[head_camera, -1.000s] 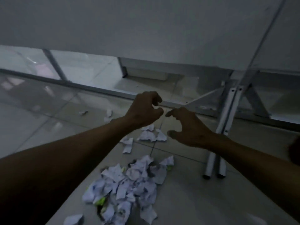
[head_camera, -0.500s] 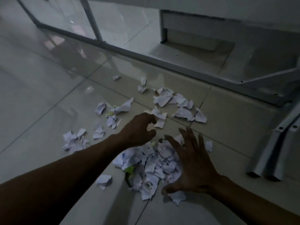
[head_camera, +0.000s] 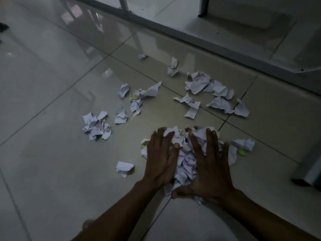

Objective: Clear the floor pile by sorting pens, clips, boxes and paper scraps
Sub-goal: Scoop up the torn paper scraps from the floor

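With the left hand and right hand pressed flat, fingers spread, on the lower-centre paper pile, scraps should be raked inward before lifting.

Likely an office: glossy tiled floor, metal-framed glass partition (dim light), metal furniture leg

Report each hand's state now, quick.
Left hand: open, fingers straight, pressing flat on the paper scrap pile.
Right hand: open, fingers spread, pressing flat on the same pile.
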